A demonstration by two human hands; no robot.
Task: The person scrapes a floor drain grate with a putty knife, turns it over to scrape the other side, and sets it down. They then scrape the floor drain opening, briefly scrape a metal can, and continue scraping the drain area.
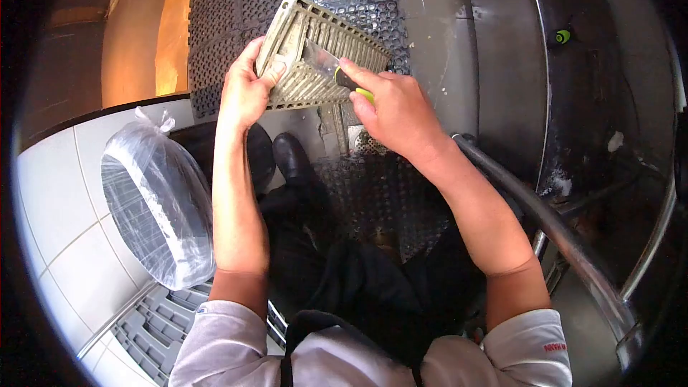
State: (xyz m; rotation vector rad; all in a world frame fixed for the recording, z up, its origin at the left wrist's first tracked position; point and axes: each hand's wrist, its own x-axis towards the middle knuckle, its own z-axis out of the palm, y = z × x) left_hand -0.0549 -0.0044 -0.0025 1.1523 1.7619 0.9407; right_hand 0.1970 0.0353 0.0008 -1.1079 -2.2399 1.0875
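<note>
My left hand (246, 87) grips the near left edge of a dirty beige slatted grate (301, 36), holding it tilted above the floor. My right hand (393, 109) is closed on a scraper (326, 63) with a black and yellow-green handle. Its flat metal blade lies against the grate's slats near the middle. My black shoes (290, 158) show on the floor below the grate.
Black perforated rubber mats (236, 7) cover the floor ahead. A round floor drain (365, 143) sits below my right hand. A bin lined with a clear plastic bag (154, 204) stands at left beside white tiles. Grey grates (154, 322) lie bottom left. Steel equipment and pipes (559, 229) crowd the right.
</note>
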